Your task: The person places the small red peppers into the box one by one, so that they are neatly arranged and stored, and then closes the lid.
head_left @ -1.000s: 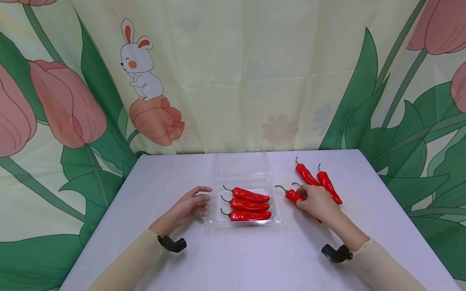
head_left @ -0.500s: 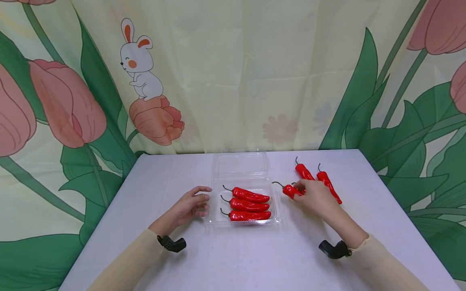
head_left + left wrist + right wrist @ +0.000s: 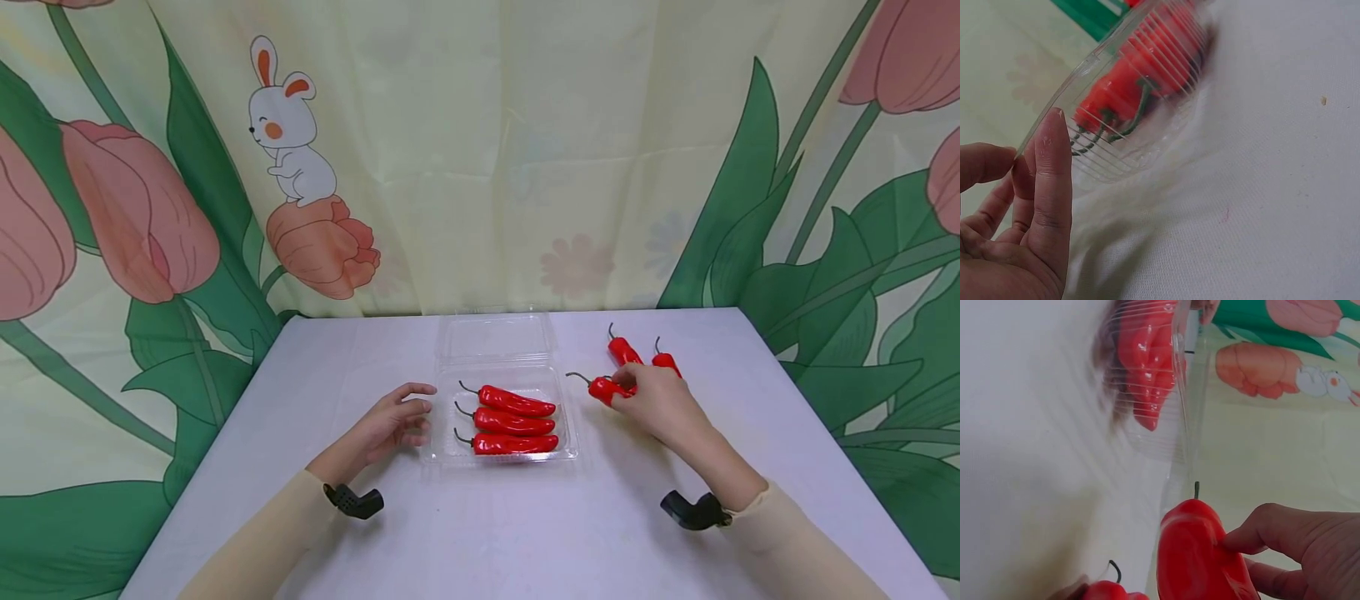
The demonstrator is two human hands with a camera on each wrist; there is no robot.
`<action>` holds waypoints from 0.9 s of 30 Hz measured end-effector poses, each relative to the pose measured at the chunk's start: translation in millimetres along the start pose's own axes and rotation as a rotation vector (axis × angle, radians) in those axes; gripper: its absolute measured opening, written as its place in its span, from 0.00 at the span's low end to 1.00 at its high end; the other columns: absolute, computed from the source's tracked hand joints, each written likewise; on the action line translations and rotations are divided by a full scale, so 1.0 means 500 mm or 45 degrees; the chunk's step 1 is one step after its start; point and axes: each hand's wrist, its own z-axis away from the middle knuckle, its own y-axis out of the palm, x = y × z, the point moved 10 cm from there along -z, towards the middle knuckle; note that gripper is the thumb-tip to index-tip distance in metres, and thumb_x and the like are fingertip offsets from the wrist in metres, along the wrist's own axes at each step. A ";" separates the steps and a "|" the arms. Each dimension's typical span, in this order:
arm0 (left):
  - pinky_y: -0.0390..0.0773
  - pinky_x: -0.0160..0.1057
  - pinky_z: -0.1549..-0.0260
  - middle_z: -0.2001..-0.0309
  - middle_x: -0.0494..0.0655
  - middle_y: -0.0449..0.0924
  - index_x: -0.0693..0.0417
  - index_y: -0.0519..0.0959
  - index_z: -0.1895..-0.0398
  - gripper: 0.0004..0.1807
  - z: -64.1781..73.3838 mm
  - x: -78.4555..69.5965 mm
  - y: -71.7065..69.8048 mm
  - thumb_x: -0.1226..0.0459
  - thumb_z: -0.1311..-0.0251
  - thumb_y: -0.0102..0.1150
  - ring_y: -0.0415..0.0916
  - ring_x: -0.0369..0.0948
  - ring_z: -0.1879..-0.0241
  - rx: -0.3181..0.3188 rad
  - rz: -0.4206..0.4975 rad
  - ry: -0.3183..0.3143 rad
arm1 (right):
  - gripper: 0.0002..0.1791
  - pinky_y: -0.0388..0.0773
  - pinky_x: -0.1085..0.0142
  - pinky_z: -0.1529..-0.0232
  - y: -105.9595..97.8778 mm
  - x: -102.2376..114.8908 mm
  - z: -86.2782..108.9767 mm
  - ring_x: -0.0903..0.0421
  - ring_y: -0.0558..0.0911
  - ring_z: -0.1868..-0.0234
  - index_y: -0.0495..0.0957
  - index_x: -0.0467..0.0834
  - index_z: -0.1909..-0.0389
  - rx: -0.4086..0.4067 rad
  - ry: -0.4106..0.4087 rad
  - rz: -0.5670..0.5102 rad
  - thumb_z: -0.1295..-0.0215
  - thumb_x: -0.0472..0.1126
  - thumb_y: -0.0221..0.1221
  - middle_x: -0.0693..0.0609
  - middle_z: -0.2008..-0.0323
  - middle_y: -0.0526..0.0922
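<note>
A clear plastic clamshell box [image 3: 568,442] lies with its lid [image 3: 495,337] folded back. Three glossy red chili peppers [image 3: 513,422] lie side by side inside, stems to the left. At the box's left edge my left hand [image 3: 390,425] rests with fingers loosely bent; in the left wrist view fingertips touch the box rim [image 3: 1047,106]. To the right of the box my right hand [image 3: 663,400] pinches another red chili pepper [image 3: 1191,550] between thumb and fingers, its stem pointing toward the box. The hand hides part of this pepper in the head view.
Two more red chili peppers, one nearer [image 3: 622,350] and one farther right [image 3: 663,360], lie beyond my right hand, partly covered by it. Another pepper [image 3: 1107,590] shows at the bottom of the right wrist view. A floral curtain [image 3: 450,167] hangs behind the white table [image 3: 480,533].
My right hand has lifted the pepper off the table and moved it slightly away from me, then a little right. My left hand and the box have stayed put.
</note>
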 end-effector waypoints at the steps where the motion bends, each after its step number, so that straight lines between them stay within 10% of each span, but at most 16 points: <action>1: 0.86 0.34 0.70 0.58 0.47 0.76 0.56 0.67 0.31 0.24 0.000 0.000 -0.001 0.66 0.28 0.57 0.79 0.39 0.67 -0.003 -0.001 -0.001 | 0.22 0.84 0.59 0.67 -0.002 0.001 0.001 0.41 0.79 0.54 0.83 0.37 0.47 -0.005 -0.005 0.000 0.43 0.40 0.70 0.37 0.56 0.85; 27: 0.86 0.35 0.70 0.56 0.48 0.75 0.53 0.68 0.32 0.22 -0.005 0.004 -0.003 0.66 0.26 0.56 0.78 0.40 0.67 -0.037 -0.010 -0.020 | 0.23 0.87 0.58 0.65 0.013 0.061 -0.006 0.43 0.85 0.56 0.83 0.38 0.49 0.018 -0.089 -0.093 0.46 0.40 0.74 0.39 0.54 0.87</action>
